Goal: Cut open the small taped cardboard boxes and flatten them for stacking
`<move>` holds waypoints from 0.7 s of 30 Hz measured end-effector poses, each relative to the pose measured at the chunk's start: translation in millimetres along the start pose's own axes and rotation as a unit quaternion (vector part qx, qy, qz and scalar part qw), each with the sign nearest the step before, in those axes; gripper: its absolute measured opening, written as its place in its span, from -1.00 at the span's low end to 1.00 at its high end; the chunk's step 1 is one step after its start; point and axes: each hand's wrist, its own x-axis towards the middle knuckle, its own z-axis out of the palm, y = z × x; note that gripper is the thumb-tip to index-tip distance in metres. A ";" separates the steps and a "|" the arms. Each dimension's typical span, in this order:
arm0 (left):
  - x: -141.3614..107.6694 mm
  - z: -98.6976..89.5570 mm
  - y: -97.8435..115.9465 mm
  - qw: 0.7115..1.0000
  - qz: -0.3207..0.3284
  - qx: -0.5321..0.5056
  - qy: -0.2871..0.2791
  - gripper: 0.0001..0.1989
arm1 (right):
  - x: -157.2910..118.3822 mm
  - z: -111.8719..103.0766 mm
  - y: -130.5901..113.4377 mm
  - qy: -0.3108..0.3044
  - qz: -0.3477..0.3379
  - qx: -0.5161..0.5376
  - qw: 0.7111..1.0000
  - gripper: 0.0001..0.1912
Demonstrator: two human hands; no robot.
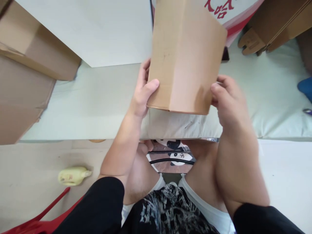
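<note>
A plain brown cardboard box [180,61] is held up over the pale green tabletop [102,104], one of its edges facing me. At its lower left corner my left hand [145,89] grips it, thumb on the near face and fingers behind. My right hand [225,94] pinches the lower right edge between thumb and fingers. The far top of the box runs out of view. Whether the box is folded flat or opened out inside is hidden from me.
Larger cardboard boxes [24,81] stand at the left, and another carton [278,26] at the far right. A white panel [97,29] rises behind. Blue and purple items [305,87] lie at the right edge. On the floor are a yellow bottle [74,175] and a red stool [46,224].
</note>
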 end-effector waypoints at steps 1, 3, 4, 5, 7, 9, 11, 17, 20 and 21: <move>-1.6 -6.0 5.8 1.000 0.011 0.017 -0.001 -0.38 | 0.4 6.8 2.4 -0.020 0.000 0.029 0.999 -0.53; -5.1 -17.4 15.6 0.998 0.025 0.052 -0.007 -0.37 | 1.0 20.2 6.6 -0.064 0.000 0.038 0.997 -0.50; -7.1 -22.6 20.1 0.997 0.031 0.071 -0.010 -0.37 | 1.0 26.4 8.3 -0.087 -0.002 0.027 0.996 -0.50; -9.4 -27.3 24.8 0.995 0.037 0.092 -0.013 -0.38 | 0.8 32.2 9.8 -0.111 -0.003 0.013 0.994 -0.50; -15.1 -35.3 34.9 0.989 0.042 0.142 -0.021 -0.38 | -0.6 42.4 11.2 -0.156 0.008 -0.020 0.988 -0.50; -21.8 -40.4 45.7 0.978 0.038 0.201 -0.031 -0.37 | -3.1 51.3 9.7 -0.196 0.018 -0.060 0.979 -0.48; -28.3 -42.3 55.0 0.963 0.022 0.264 -0.048 -0.36 | -6.0 58.8 5.4 -0.243 -0.001 -0.100 0.965 -0.51; -34.1 -37.8 60.3 0.925 0.007 0.371 -0.081 -0.43 | -7.8 66.2 -2.0 -0.187 -0.054 -0.066 0.979 -0.55; -32.2 -38.7 55.9 0.921 0.004 0.379 -0.089 -0.44 | -6.6 64.9 3.5 -0.147 -0.107 0.010 0.983 -0.43; -31.4 -40.4 53.9 0.921 0.001 0.378 -0.093 -0.44 | -6.2 65.4 6.1 -0.152 -0.123 0.019 0.981 -0.39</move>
